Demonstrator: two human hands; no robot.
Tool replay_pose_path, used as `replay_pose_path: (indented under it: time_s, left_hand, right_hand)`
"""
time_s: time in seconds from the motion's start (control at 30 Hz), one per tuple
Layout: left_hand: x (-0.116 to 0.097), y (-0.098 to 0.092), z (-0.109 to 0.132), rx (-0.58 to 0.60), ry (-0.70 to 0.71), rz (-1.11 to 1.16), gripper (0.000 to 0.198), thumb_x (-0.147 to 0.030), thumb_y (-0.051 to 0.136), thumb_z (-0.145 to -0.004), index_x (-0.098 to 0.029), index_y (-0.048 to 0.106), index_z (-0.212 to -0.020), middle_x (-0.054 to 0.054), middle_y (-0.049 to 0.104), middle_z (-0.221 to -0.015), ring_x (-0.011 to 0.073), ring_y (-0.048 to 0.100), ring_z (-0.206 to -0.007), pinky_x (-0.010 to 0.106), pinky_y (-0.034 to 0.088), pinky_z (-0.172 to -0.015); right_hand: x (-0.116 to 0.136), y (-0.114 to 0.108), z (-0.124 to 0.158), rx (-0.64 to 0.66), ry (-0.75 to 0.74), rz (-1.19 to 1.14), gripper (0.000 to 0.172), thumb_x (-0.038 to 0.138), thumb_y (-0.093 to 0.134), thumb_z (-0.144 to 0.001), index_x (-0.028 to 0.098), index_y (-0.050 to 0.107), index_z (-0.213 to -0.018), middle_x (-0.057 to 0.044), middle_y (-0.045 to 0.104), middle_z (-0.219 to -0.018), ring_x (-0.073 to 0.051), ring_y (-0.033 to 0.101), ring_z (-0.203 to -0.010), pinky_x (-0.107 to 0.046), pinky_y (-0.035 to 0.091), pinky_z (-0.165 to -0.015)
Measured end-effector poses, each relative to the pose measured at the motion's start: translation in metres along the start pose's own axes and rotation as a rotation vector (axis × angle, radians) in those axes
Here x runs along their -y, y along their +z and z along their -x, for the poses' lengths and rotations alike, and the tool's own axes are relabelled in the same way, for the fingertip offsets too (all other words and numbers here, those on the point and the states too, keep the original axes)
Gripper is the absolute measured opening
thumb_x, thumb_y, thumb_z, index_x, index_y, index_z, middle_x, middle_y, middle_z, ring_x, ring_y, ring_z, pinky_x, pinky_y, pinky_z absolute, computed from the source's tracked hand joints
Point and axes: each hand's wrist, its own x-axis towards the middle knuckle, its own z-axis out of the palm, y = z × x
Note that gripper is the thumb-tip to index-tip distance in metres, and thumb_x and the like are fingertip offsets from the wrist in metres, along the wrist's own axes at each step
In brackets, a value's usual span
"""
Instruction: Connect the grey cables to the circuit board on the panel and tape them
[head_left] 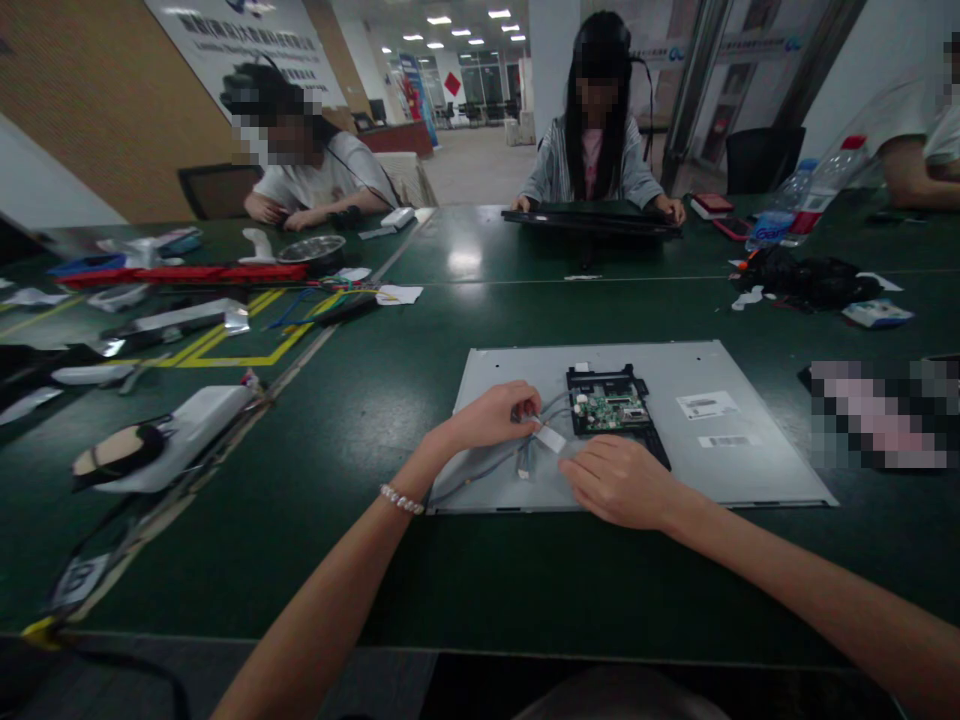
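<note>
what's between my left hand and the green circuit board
In the head view, grey cables span the gap from your left hand towards the green circuit board, with a white tag just nearer you.

Clock positions: taken from the middle of the view
Metal panel (pixel 510 375), 4 o'clock: plain silver-grey
Circuit board (pixel 611 408), 4 o'clock: green, flecked with white and silver parts
Plastic frame (pixel 660 452) around the board: black
Sticker (pixel 707 405), 3 to 4 o'clock: white with dark print
Cables (pixel 499 462), 5 to 6 o'clock: grey
Beaded bracelet (pixel 401 499), 7 o'clock: pearly white
Tabletop (pixel 465 590), 6 o'clock: dark green
Floor-style tape lines (pixel 236 362), 9 o'clock: yellow
Long bar (pixel 202 274), 9 to 10 o'clock: bright red
Diamond sign (pixel 451 84), 12 o'clock: red
Co-worker's shirt (pixel 641 170), 1 o'clock: pale blue-grey, striped
Inner top (pixel 592 165), 1 o'clock: pink
Bottle cap (pixel 853 143), 2 o'clock: red
</note>
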Motion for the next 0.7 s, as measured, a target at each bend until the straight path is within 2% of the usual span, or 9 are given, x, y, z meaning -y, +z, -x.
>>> replay_pose_path:
  time_s: [0.07,0.13,0.3,0.43,0.57,0.7]
  left_hand:
    - [-0.002,-0.001,0.0,-0.002,-0.005,-0.004,0.017,-0.02,0.058,-0.075,-0.018,0.06,-0.092,0.002,0.057,-0.086,0.0136,0.052,-0.073,0.027,0.042,-0.067]
    - [-0.005,-0.002,0.0,-0.001,-0.013,-0.005,0.016,-0.02,0.058,-0.075,-0.018,0.06,-0.091,0.003,0.057,-0.087,0.0136,0.052,-0.073,0.027,0.043,-0.068]
    - [-0.011,-0.005,0.0,-0.032,-0.006,-0.049,0.017,-0.022,0.06,-0.076,-0.018,0.061,-0.092,0.004,0.057,-0.09,0.0147,0.052,-0.076,0.028,0.043,-0.07]
    - [-0.016,-0.01,0.0,-0.103,0.039,-0.048,0.016,-0.024,0.061,-0.08,-0.018,0.061,-0.095,0.004,0.057,-0.093,0.0157,0.053,-0.083,0.029,0.044,-0.075]
    - [-0.014,-0.016,0.001,-0.181,0.012,-0.02,0.015,-0.026,0.057,-0.085,-0.018,0.061,-0.097,0.005,0.059,-0.095,0.015,0.054,-0.083,0.028,0.045,-0.074]
    - [0.001,-0.021,0.003,-0.3,-0.095,-0.054,0.013,-0.022,0.052,-0.087,-0.018,0.062,-0.094,0.003,0.061,-0.09,0.0126,0.054,-0.075,0.027,0.045,-0.071]
  right_hand:
    - [-0.006,-0.012,0.01,-0.034,0.025,0.006,0.023,0.015,0.047,-0.093,0.011,0.069,-0.099,-0.011,0.073,-0.087,-0.019,0.066,-0.079,-0.033,0.05,-0.076]
    - [-0.02,-0.027,0.024,-0.082,0.126,0.029,0.026,0.016,0.047,-0.094,0.011,0.069,-0.105,-0.012,0.074,-0.096,-0.02,0.068,-0.085,-0.034,0.052,-0.079]
    - [-0.077,-0.049,0.081,-0.114,0.634,0.173,0.034,0.027,0.041,-0.095,0.016,0.069,-0.109,-0.011,0.073,-0.108,-0.025,0.068,-0.098,-0.039,0.052,-0.086]
    - [-0.117,-0.05,0.13,-0.139,0.908,0.141,0.036,0.032,0.041,-0.092,0.015,0.069,-0.109,-0.012,0.07,-0.113,-0.027,0.065,-0.103,-0.043,0.05,-0.093]
    - [-0.137,-0.045,0.161,0.005,1.071,0.119,0.043,0.038,0.044,-0.09,0.012,0.067,-0.115,-0.017,0.066,-0.115,-0.03,0.064,-0.101,-0.045,0.049,-0.089]
    - [-0.144,-0.037,0.175,0.123,1.098,0.175,0.049,0.043,0.042,-0.09,0.011,0.065,-0.12,-0.021,0.065,-0.111,-0.033,0.063,-0.1,-0.048,0.047,-0.087]
